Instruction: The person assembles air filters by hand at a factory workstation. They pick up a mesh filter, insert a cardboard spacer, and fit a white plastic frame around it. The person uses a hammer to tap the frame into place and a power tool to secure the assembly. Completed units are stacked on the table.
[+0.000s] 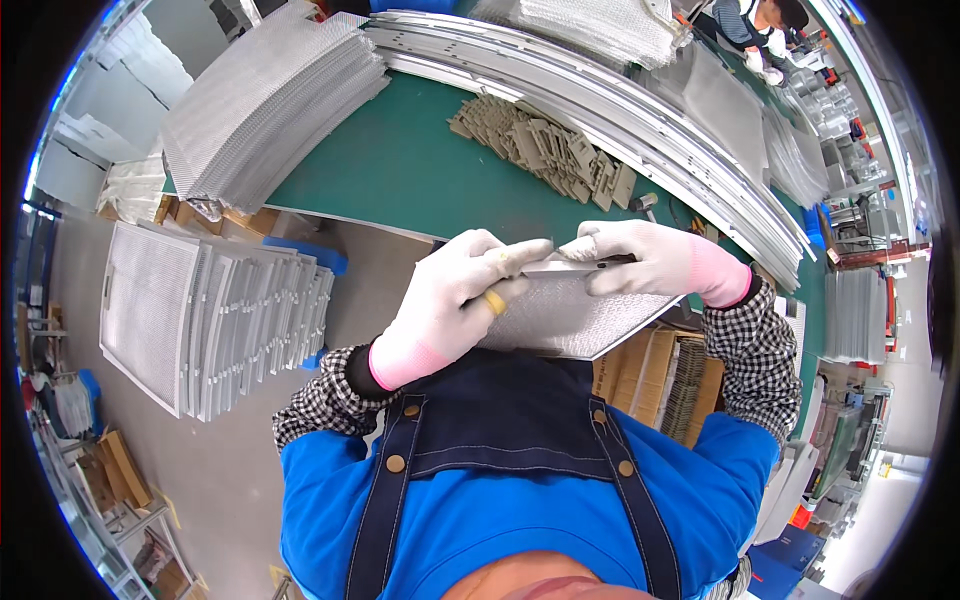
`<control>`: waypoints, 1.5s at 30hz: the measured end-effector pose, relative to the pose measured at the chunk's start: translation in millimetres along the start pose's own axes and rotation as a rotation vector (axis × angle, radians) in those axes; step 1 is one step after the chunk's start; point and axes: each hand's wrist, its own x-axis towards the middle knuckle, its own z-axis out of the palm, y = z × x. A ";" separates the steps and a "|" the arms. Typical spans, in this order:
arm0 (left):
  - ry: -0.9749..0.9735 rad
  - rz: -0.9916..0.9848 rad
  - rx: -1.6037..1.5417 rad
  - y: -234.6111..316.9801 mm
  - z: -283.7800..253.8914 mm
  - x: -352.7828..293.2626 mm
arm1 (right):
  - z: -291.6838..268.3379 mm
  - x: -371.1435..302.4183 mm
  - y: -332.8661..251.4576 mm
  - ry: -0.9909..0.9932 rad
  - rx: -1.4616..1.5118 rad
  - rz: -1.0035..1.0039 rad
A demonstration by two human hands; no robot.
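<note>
I hold a metal mesh filter panel [560, 318] upright against my chest, over the edge of the green table [400, 170]. My left hand [455, 300], in a white glove with a pink cuff and a yellow-tipped finger, grips its upper left edge. My right hand [650, 262], gloved the same way, pinches the silver frame strip [560, 265] along the panel's top edge.
A pile of grey cardboard pieces [545, 145] lies on the table, with long aluminium frame strips [640, 110] behind it. Mesh sheets are stacked at the far left [260, 100]. Finished filters stand in a row on the floor [210, 320]. Another person [765, 25] works at the far right.
</note>
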 end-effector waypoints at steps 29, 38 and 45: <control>0.265 -0.083 -0.078 -65.1 15.3 15.9 | 33.4 65.4 0.4 0.407 -0.912 -0.008; 0.448 0.125 -0.474 -86.4 59.1 44.7 | -6.4 10.5 19.0 0.754 -0.988 -0.354; 0.494 0.075 -0.419 -107.0 63.7 65.4 | 12.2 -85.5 223.2 1.655 1.306 -0.752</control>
